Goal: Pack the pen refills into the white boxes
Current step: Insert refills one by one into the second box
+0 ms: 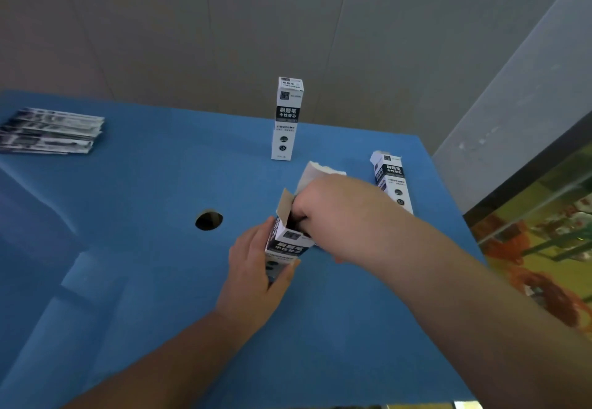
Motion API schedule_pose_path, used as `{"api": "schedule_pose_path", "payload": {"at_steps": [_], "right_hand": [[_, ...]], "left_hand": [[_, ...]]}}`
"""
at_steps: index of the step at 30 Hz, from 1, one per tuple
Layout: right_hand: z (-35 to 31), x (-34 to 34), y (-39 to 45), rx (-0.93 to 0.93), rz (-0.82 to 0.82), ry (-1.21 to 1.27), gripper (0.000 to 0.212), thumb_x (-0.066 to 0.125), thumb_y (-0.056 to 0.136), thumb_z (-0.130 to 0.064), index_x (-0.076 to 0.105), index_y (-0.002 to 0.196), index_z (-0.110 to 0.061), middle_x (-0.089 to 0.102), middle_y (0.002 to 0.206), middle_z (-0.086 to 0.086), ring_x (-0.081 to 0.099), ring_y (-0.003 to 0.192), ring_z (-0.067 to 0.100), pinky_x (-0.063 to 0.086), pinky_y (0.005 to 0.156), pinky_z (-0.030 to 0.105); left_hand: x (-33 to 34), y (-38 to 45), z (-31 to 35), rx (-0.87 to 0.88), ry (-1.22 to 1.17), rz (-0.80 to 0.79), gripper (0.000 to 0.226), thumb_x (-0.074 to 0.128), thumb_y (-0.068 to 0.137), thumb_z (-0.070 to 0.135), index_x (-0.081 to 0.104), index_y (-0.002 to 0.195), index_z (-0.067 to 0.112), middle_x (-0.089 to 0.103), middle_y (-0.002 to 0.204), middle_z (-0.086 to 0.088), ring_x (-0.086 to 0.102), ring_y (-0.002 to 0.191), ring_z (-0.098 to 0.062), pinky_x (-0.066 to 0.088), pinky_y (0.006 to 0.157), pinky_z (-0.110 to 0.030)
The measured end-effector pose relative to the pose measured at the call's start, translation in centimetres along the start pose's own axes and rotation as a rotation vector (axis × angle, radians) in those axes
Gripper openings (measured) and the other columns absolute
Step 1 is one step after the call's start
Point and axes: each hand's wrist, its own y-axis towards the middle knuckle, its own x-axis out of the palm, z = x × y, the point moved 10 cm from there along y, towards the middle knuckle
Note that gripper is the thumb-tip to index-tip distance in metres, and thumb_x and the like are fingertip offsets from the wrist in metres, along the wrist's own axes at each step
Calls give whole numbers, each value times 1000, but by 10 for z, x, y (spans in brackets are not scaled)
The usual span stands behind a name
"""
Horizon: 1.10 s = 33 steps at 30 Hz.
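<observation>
Blue tabletop (134,280) filled the view, grey wall behind. Your left hand (253,280) gripped the open box (285,245) round its body, tilted, while your right hand (333,213) had fingertips curled into its mouth; whether they pinched refills, I couldn't tell. Thin card, likely light and crushable, so hold the lower body gently. Beyond stood a closed box (286,120); right, another box (392,181); far left, flat packets (51,131).
</observation>
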Motion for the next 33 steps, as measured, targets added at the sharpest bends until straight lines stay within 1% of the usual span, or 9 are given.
{"api": "schedule_pose_path", "payload": {"at_steps": [5,8,11,12,14,18,24,27,33], "right_hand": [[12,-3,-2,-30,18,169,18,56,94,-27,75,92,-28,70,71,-3,67,50,9,56,61,33],[40,-21,-18,5,290,566,22,59,86,-57,74,90,-40,72,78,-16,64,43,2,50,54,30],[91,-9,-26,171,557,872,26,57,89,-60,73,90,-40,73,85,-23,67,51,4,45,52,26],[105,6,-22,226,557,814,24,58,91,-57,73,91,-38,72,85,-24,67,58,2,45,59,25],[121,46,-9,305,373,550,25,62,92,-54,72,108,-37,70,93,-24,64,78,-1,47,73,27],[122,118,5,274,54,218,47,68,88,-53,64,127,-26,65,118,-2,60,112,21,50,91,36],[111,150,14,190,10,169,32,61,96,-41,64,114,-14,57,117,5,54,114,24,48,93,36],[114,151,13,212,20,134,21,52,100,-25,67,111,-13,59,115,5,57,111,24,51,87,36],[113,149,14,268,18,-9,25,52,90,-8,66,109,-17,61,111,2,60,102,24,47,72,33]], "left_hand": [[0,1,-1,-3,-13,-8,75,58,92,51,48,150,5,51,142,-5,46,134,-27,45,111,-57],[-1,2,-5,-39,-41,-11,71,66,94,43,46,151,6,50,142,-9,45,134,-28,44,112,-56],[2,5,-9,-45,-37,-23,60,74,94,24,52,144,1,55,135,-14,50,129,-35,46,107,-58],[2,6,-10,-49,-26,-30,57,74,92,20,54,141,-2,57,132,-16,52,126,-37,46,105,-59],[4,9,-13,-62,-48,-41,53,74,91,17,56,136,-5,59,126,-20,55,122,-42,47,101,-62],[0,7,-13,-44,-75,-3,56,74,93,25,54,138,0,56,128,-13,54,123,-38,49,100,-63],[-9,3,-6,0,-142,74,61,68,91,49,49,142,21,43,126,33,57,120,-31,57,93,-60],[-9,4,-8,-17,-166,79,58,68,90,52,48,139,31,45,125,30,60,116,-32,60,89,-57],[-7,5,-11,-36,-179,57,60,69,90,50,46,142,33,50,129,13,60,118,-34,60,92,-56]]}}
